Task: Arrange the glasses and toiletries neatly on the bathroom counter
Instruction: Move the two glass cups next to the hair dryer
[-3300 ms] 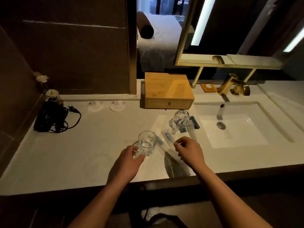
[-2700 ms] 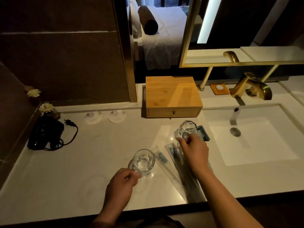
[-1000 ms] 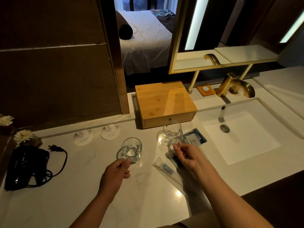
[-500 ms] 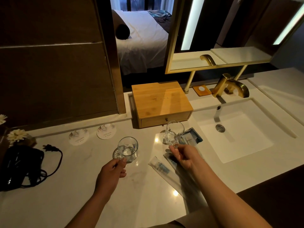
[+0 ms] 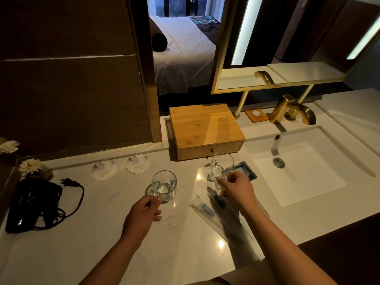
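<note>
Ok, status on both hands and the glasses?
Left hand gripping clear glass tumbler. Right hand gripping second clear glass. Two round paper coasters unoccupied, path clear.

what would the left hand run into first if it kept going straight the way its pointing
The left hand points up and away across the counter, and its fingertips already pinch the nearer glass. Past that, the round paper coaster by the wall looks next in line, though depth is hard to judge.
</note>
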The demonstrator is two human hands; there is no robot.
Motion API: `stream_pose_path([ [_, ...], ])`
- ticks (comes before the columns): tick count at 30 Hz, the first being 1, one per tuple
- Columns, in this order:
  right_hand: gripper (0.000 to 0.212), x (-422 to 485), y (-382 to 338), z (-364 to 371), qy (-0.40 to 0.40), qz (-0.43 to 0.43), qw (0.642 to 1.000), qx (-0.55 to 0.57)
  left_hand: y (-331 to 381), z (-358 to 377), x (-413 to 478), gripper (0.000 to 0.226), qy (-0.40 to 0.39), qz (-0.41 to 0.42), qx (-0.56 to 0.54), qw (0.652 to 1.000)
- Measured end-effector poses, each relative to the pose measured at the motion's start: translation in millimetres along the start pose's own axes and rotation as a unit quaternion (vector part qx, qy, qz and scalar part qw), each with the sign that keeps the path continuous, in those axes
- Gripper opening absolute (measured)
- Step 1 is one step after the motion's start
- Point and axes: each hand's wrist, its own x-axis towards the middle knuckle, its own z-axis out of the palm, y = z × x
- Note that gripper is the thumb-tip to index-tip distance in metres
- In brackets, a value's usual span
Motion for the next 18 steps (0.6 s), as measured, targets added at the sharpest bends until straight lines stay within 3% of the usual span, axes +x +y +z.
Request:
stream_pose_path([
  [5, 0.028, 7.3, 1.1, 14.8, 0.044, -0.038, 0.995, -0.075, 7.9, -2.3, -1.1, 0.04, -0.016, -0.009, -0.008, 1.0],
  [13, 0.025, 5.6, 7.3, 11.7, 0.093, -0.056, 0.994, -0.019, 25.0, -10.7, -11.2, 0.039, -0.005, -0.018, -0.032, 0.999],
  [18, 0.022, -5.6, 4.2, 14.8, 0.082, -0.095, 0.992, -0.013, 16.6, -30.7, -19.1, 0.041, 0.013, -0.01, -0.049, 0.999],
])
